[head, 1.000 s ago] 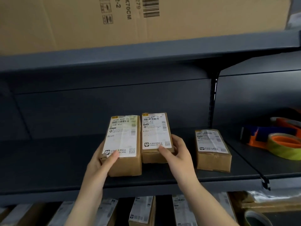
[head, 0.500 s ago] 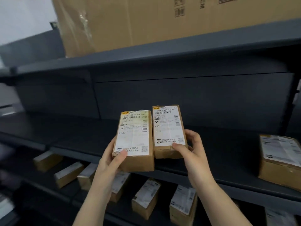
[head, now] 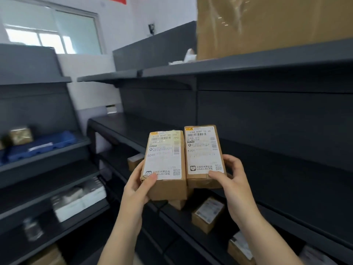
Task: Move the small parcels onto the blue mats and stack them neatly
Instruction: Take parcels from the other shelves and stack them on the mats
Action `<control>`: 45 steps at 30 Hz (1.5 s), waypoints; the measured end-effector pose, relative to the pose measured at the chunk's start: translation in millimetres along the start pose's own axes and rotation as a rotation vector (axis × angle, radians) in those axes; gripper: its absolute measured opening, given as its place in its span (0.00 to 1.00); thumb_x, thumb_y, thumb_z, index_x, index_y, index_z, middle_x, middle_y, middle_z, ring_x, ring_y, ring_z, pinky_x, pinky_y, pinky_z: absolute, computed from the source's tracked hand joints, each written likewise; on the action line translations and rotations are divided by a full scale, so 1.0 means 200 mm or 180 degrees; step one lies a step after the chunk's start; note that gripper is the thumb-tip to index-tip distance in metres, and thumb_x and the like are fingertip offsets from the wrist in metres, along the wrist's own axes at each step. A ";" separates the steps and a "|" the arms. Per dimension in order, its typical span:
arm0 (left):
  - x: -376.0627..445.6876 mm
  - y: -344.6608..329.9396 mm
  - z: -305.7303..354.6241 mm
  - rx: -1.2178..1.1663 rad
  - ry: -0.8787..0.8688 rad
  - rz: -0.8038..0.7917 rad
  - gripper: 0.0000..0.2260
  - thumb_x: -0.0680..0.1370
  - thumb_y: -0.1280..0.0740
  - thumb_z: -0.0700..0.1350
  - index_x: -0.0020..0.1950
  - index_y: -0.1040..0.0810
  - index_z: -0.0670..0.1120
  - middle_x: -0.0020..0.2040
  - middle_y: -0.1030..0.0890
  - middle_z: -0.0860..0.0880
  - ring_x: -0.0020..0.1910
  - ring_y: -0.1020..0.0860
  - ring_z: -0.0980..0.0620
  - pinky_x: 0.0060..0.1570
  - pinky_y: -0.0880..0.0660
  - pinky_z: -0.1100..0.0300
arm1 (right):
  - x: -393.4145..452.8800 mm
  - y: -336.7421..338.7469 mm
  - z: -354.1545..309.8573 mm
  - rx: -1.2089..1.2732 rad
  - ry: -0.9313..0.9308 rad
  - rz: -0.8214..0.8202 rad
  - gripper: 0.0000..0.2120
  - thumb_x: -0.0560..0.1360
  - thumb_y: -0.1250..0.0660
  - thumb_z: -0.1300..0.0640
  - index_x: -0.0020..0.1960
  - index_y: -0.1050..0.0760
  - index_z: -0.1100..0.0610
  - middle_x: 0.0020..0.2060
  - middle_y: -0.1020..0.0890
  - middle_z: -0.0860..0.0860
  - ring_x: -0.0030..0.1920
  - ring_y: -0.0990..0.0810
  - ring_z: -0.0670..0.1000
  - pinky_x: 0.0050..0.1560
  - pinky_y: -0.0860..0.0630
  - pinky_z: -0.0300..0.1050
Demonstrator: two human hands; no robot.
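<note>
The left hand (head: 140, 185) grips one parcel (head: 164, 163) from its left side, thumb pinched onto the label, and the right hand (head: 232, 175) grips a second parcel (head: 204, 153) the same way from the right; both are held side by side, touching, long axes pointing away from the person. The blue mat (head: 41, 146) lies far off to the left on another shelf (head: 45, 159), nearer the left hand, so the carry probably calls for a leftward turn.
</note>
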State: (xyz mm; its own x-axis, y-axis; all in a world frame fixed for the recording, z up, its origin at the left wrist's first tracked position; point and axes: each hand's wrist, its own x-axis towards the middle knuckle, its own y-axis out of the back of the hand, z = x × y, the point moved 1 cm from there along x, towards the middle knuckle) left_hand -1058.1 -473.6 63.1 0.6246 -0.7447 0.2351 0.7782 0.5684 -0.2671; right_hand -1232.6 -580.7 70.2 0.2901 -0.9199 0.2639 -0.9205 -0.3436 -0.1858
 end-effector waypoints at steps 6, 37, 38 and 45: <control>0.07 0.45 0.11 0.0153 -0.0228 0.0592 0.20 0.64 0.25 0.49 0.53 0.24 0.63 0.51 0.17 0.57 0.54 0.21 0.54 0.50 0.24 0.53 | 0.07 -0.50 0.14 0.0297 -0.0238 -0.0399 0.20 0.72 0.31 0.64 0.60 0.30 0.49 0.55 0.22 0.45 0.54 0.22 0.44 0.46 0.26 0.38; 0.57 1.99 0.30 0.0832 -0.0652 0.2921 0.27 0.63 0.31 0.52 0.62 0.27 0.56 0.56 0.22 0.53 0.57 0.25 0.50 0.54 0.25 0.49 | 0.50 -2.50 0.79 0.1003 -0.0970 -0.2503 0.18 0.72 0.31 0.64 0.57 0.29 0.48 0.55 0.21 0.48 0.59 0.23 0.52 0.55 0.25 0.48; 0.60 2.02 0.30 0.0866 -0.0646 0.2991 0.28 0.63 0.31 0.53 0.63 0.28 0.56 0.57 0.22 0.52 0.57 0.25 0.50 0.51 0.24 0.52 | 0.53 -2.56 0.81 0.1012 -0.0992 -0.2582 0.18 0.72 0.31 0.64 0.57 0.29 0.48 0.55 0.21 0.48 0.59 0.24 0.52 0.55 0.25 0.49; 0.77 2.22 0.30 0.0861 -0.0723 0.3391 0.18 0.66 0.31 0.50 0.55 0.27 0.62 0.57 0.23 0.55 0.57 0.26 0.52 0.51 0.24 0.51 | 0.65 -2.93 0.93 0.0962 -0.1119 -0.2941 0.17 0.73 0.31 0.62 0.56 0.29 0.45 0.54 0.22 0.45 0.60 0.25 0.52 0.62 0.27 0.58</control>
State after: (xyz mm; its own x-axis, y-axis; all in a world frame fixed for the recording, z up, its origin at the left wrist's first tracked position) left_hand -613.1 -314.1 37.2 0.9558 0.2323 0.1802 -0.1891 0.9550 -0.2283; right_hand -607.3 -533.7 36.7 0.9552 -0.2597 0.1420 -0.2098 -0.9325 -0.2940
